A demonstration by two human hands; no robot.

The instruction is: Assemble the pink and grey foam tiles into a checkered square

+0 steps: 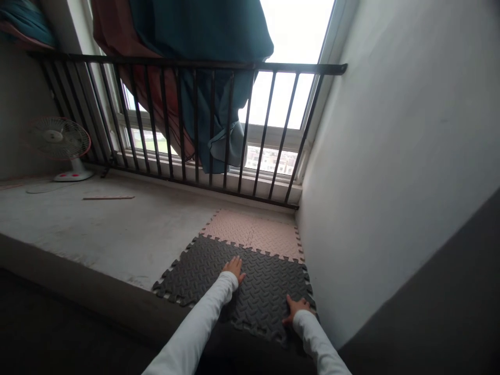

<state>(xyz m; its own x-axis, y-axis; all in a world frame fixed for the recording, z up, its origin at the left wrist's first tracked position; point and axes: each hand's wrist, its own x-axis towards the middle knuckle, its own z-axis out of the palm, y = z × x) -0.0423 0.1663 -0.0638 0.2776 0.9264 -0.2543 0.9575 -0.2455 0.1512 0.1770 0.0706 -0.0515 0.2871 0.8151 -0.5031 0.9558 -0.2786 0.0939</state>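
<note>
Dark foam mat tiles [258,284] with toothed edges lie on the raised ledge near the right wall. Behind them, pink foam mat tiles [250,229] meet their far edge. My left hand [235,268] rests flat on the dark tiles near the middle, fingers stretched forward. Close to their right edge, my right hand [297,308] lies on the dark surface with its fingers spread. Neither hand holds anything that I can see. The front toothed edge reaches the ledge's front and is partly hidden by my sleeves.
A black metal railing [179,179] runs behind the ledge [117,224], before a window with a blue and red curtain [203,31]. A fan [62,140] stands far left, and a thin strip [108,198] lies nearby. The grey wall [390,156] borders the right side.
</note>
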